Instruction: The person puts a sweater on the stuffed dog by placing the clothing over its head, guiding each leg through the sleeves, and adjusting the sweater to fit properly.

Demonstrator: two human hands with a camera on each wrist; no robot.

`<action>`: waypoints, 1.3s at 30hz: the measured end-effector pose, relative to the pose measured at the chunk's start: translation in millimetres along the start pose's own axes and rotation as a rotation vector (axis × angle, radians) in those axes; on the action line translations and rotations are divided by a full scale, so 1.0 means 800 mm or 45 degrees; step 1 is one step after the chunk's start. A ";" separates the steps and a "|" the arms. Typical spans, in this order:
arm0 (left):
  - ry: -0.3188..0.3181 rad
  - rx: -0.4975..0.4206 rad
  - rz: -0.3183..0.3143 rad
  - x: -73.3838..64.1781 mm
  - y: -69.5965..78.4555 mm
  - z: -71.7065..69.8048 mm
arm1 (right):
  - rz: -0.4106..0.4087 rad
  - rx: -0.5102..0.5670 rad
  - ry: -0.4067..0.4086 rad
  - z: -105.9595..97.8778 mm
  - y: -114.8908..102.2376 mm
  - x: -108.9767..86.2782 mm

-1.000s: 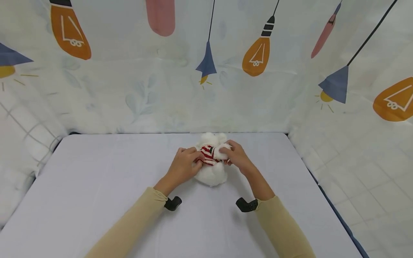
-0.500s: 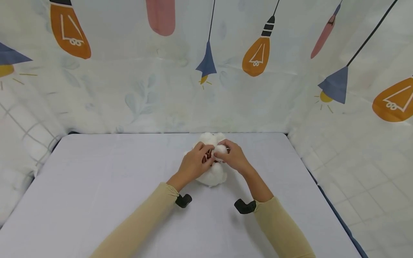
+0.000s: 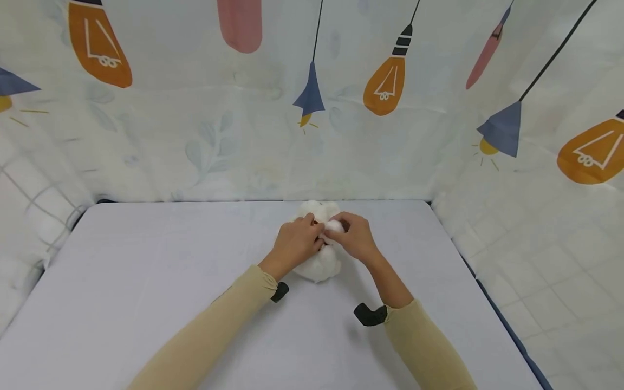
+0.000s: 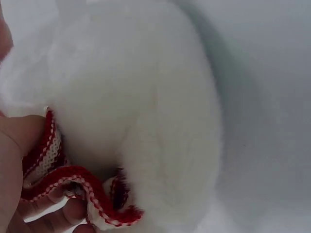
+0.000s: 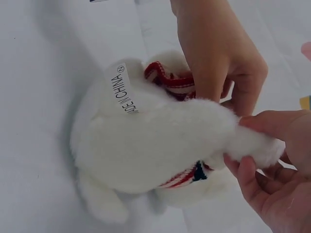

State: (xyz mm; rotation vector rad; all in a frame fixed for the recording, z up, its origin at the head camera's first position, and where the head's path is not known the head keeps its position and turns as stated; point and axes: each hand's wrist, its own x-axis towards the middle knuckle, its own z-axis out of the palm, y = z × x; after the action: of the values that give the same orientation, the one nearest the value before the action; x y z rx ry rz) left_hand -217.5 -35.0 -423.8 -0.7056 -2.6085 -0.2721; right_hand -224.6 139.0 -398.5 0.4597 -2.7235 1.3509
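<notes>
White plush toy (image 3: 318, 266), head view: lies near far edge of white cloth-covered table (image 3: 161, 260), between left hand (image 3: 298, 242) and right hand (image 3: 358, 238). Left wrist view: left hand pinches red-and-white knitted garment (image 4: 90, 184). Right wrist view: right hand pinches toy's furry limb (image 5: 257, 145).

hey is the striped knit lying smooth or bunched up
Bunched up: the striped knit curls in waves where the left hand pinches it.
</notes>
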 end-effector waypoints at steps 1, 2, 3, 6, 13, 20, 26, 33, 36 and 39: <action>-0.009 0.015 -0.012 -0.001 0.000 0.000 | -0.009 -0.005 0.005 0.000 0.000 0.000; -0.024 0.024 -0.027 -0.001 0.000 0.000 | -0.016 -0.010 0.010 0.001 0.000 0.000; -0.042 0.027 -0.044 -0.002 0.000 0.000 | -0.018 -0.013 0.009 0.002 0.001 -0.001; -0.091 0.008 -0.094 -0.004 0.000 0.000 | -0.018 -0.012 -0.002 0.003 0.002 -0.001; -0.123 -0.240 -0.219 -0.022 -0.004 -0.005 | 0.127 -0.027 -0.055 0.007 0.004 -0.001; -0.030 -0.555 -0.038 -0.043 -0.003 -0.015 | 0.296 -0.157 -0.017 0.018 0.003 0.002; -0.170 -0.571 0.102 -0.054 -0.004 -0.021 | 0.271 -0.268 0.021 0.023 0.002 0.008; 0.090 -0.688 -0.089 -0.047 -0.024 -0.030 | 0.229 -0.107 0.143 0.022 0.008 0.005; 0.161 -0.663 -0.272 -0.047 -0.033 -0.026 | 0.245 0.010 0.178 0.021 0.012 0.002; 0.060 -0.725 -0.447 -0.050 -0.037 -0.022 | 0.218 0.081 0.202 0.020 0.011 -0.001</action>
State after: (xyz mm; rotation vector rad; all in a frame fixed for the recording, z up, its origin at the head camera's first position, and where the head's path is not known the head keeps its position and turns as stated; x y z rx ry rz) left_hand -195.2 -82.5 -428.3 -0.3907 -2.6044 -1.1510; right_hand -225.1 131.5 -415.6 0.1180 -2.6464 1.4485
